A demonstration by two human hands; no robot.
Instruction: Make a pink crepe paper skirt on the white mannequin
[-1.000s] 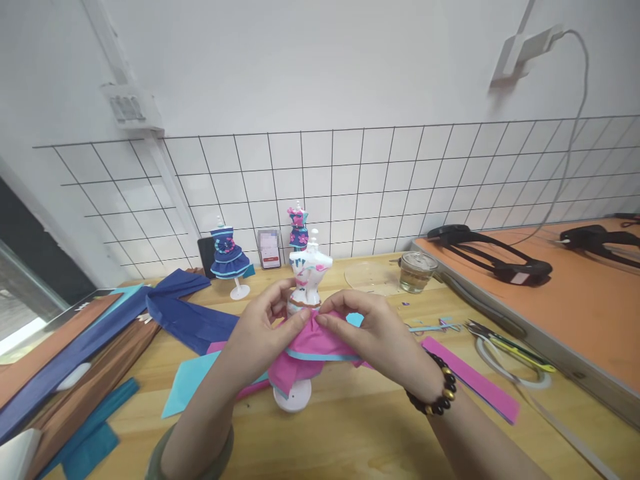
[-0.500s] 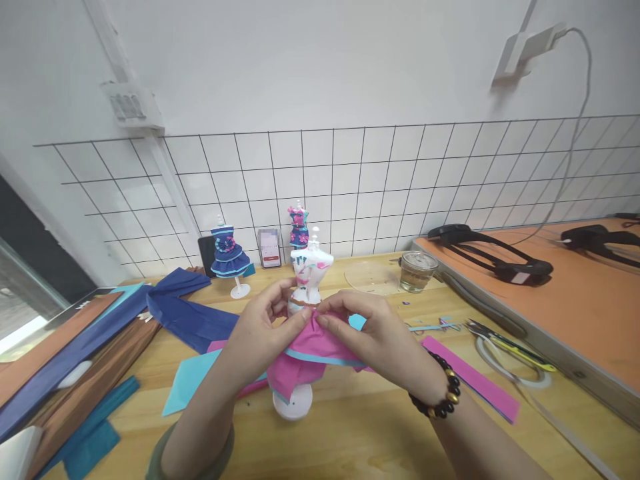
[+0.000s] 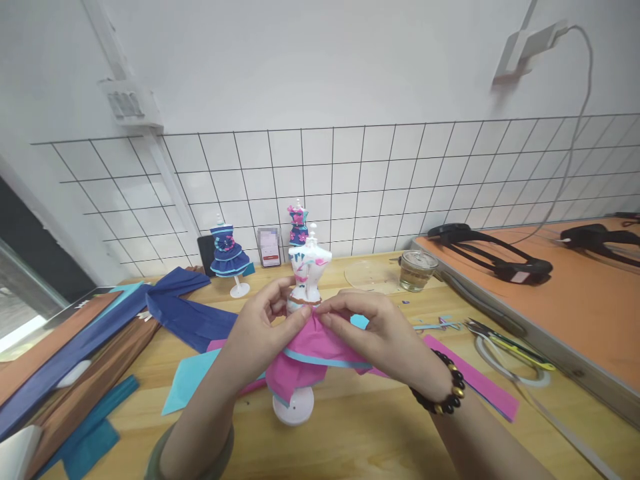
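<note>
A small white dress form (image 3: pixel 311 270) stands upright on a round white base (image 3: pixel 294 405) in front of me. Around its lower part hangs a pink fabric skirt (image 3: pixel 327 341) with a light blue edge. My left hand (image 3: pixel 267 325) wraps the left side of the form, its thumb pressing the skirt's top edge. With thumb and forefinger, my right hand (image 3: pixel 367 327) pinches a gathered fold of the skirt just below the form's waist. The exact pinch point is partly hidden by the fingers.
Behind are a blue dress on a stand (image 3: pixel 227 250), a phone (image 3: pixel 269 247) and a second dressed form (image 3: pixel 299 223). Fabric strips (image 3: pixel 187 310) lie left. A glass cup (image 3: pixel 417 270), scissors (image 3: pixel 505 343) and a pink strip (image 3: pixel 470 377) lie right, beside an orange-topped surface (image 3: pixel 575 313).
The dress form has shifted very slightly left, and its top has turned a little. Both hands stay on the skirt, with the right fingers moving slightly.
</note>
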